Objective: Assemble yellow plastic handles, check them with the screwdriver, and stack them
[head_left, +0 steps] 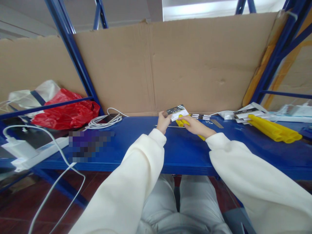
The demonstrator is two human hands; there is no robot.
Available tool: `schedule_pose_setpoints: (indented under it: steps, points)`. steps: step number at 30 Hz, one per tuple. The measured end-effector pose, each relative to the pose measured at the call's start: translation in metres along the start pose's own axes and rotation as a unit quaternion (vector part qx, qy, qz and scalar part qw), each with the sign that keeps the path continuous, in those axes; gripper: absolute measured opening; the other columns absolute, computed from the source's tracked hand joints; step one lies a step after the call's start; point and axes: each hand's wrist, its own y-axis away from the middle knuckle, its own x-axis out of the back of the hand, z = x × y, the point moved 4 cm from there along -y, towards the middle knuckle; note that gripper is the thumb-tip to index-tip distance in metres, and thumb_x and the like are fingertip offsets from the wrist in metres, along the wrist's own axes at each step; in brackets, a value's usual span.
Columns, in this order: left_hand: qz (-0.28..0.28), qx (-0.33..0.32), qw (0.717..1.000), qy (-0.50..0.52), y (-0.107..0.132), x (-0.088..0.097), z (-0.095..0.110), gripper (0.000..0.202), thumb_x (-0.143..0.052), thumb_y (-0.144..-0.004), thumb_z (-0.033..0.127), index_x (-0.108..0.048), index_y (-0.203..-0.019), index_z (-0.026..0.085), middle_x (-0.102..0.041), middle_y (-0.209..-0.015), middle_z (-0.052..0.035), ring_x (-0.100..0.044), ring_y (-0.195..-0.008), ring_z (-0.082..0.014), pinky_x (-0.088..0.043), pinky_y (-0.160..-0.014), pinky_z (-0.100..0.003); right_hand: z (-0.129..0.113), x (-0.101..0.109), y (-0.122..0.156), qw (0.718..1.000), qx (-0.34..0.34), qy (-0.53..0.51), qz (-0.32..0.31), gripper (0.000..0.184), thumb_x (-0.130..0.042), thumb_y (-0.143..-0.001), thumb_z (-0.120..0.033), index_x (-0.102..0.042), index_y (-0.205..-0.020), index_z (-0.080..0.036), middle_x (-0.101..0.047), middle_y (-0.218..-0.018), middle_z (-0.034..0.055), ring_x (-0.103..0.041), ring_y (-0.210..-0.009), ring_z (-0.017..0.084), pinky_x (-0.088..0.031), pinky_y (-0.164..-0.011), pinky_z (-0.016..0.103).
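My left hand [163, 122] is closed on the left edge of a small black-and-white printed card [179, 113], raised and tilted over the blue bench [146, 149]. My right hand [196, 126] is closed around a yellow tool [201, 137]. One yellow part [181, 123] of it shows in front of the fingers, just below the card, and its other end sticks out under the palm. What kind of tool it is, I cannot make out. A thin pale rod [175, 126] lies on the bench between my hands.
Several slim black-and-white sticks [201, 116] and a flat metal strip [216, 123] lie beyond my right hand. Yellow tubes [274, 128] rest farther right beside printed packets [252, 112]. Leftward are a coiled white cable [104, 122], a power strip [41, 154] and a red bag [67, 109]. Cardboard [195, 65] stands behind.
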Motion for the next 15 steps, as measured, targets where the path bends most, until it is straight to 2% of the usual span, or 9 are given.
schedule_pose_setpoints:
  steps: [3,6,10,13,15]
  points:
    - [-0.008,-0.044,0.996,-0.080,-0.002,0.002,-0.001,0.061,-0.071,-0.082,0.018,-0.044,-0.138,0.016,-0.064,-0.128,-0.0169,-0.065,-0.115,-0.0244,-0.051,-0.098,-0.038,0.007,0.008,-0.001,0.999,-0.028,0.018,0.004,0.051,-0.054,-0.078,-0.004,-0.069,-0.123,-0.022,-0.068,-0.128,0.0101,-0.064,-0.120,0.026,-0.046,-0.108,0.045]
    - [-0.018,-0.131,0.979,-0.157,0.000,0.002,0.001,0.062,-0.071,-0.079,0.014,-0.047,-0.137,0.015,-0.062,-0.131,-0.0187,-0.063,-0.120,-0.0272,-0.046,-0.106,-0.041,0.013,0.018,0.000,0.997,-0.074,0.035,-0.004,0.051,-0.055,-0.075,-0.002,-0.072,-0.119,-0.022,-0.069,-0.126,0.0105,-0.065,-0.118,0.027,-0.046,-0.108,0.044]
    - [-0.050,-0.229,0.950,-0.205,0.006,0.000,0.003,0.059,-0.066,-0.075,0.006,-0.053,-0.131,0.018,-0.062,-0.133,-0.0159,-0.058,-0.127,-0.0278,-0.041,-0.112,-0.042,0.021,0.034,0.006,0.991,-0.116,0.053,-0.028,0.049,-0.054,-0.074,-0.002,-0.074,-0.112,-0.024,-0.074,-0.118,0.0062,-0.068,-0.112,0.026,-0.051,-0.102,0.040]
    - [-0.077,-0.269,0.930,-0.237,0.008,-0.003,0.003,0.058,-0.063,-0.075,0.005,-0.053,-0.131,0.017,-0.061,-0.135,-0.0167,-0.057,-0.129,-0.0283,-0.040,-0.114,-0.043,0.032,0.054,0.013,0.985,-0.158,0.059,-0.024,0.047,-0.055,-0.075,-0.005,-0.075,-0.114,-0.022,-0.076,-0.107,0.0062,-0.072,-0.094,0.026,-0.056,-0.090,0.036]
    - [-0.083,-0.277,0.922,-0.258,0.007,-0.003,0.003,0.057,-0.062,-0.076,0.005,-0.053,-0.131,0.017,-0.061,-0.134,-0.0174,-0.058,-0.127,-0.0286,-0.041,-0.113,-0.045,0.042,0.072,0.020,0.969,-0.228,0.077,-0.046,0.048,-0.055,-0.078,-0.007,-0.073,-0.120,-0.020,-0.077,-0.091,0.0060,-0.072,-0.074,0.023,-0.058,-0.077,0.033]
